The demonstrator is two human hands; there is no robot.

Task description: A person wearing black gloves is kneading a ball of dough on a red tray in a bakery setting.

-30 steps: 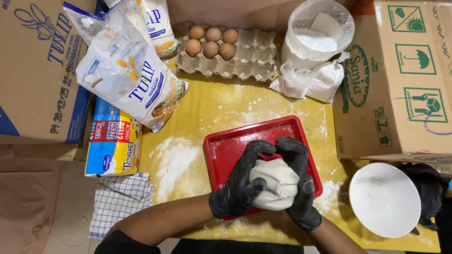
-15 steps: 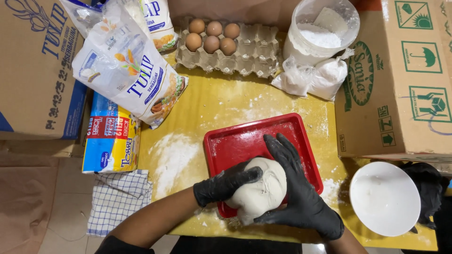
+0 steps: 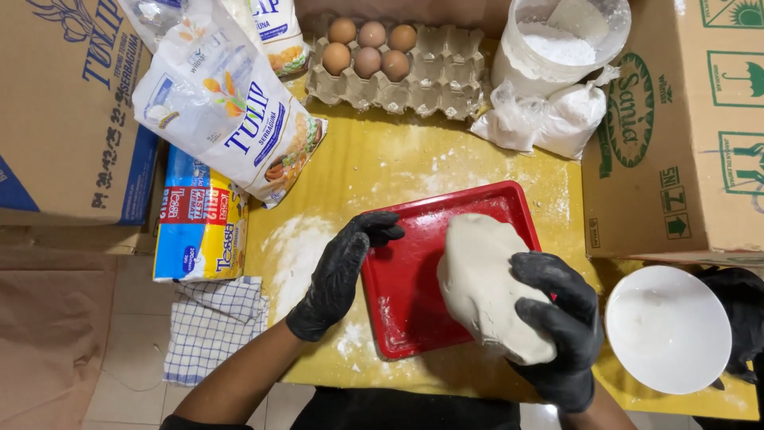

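The pale, smooth lump of dough (image 3: 487, 283) is gripped from its near right side by the black-gloved right hand (image 3: 561, 326), the fingers curled closed over its lower end, apparently so that it can be lifted or turned; it lies on the right half of the shallow red plastic tray (image 3: 402, 295), its long axis running from the near right up toward the far left, the broader end pointing away from the body; the black-gloved left hand (image 3: 338, 271) is laid on the tray's left rim, fingers loosely bent and holding nothing, seemingly to keep the tray steady; the tray is set on a flour-dusted yellow tabletop (image 3: 374, 167); to the right a white round bowl (image 3: 667, 328) is seen, and to the left a blue-checked cloth (image 3: 211, 322) hangs off the edge beneath a blue and yellow packet (image 3: 199, 223); farther off are placed a white paper flour bag (image 3: 227, 103), a grey cardboard egg tray (image 3: 398, 68) with five brown eggs, and a white plastic tub of powder (image 3: 557, 40).
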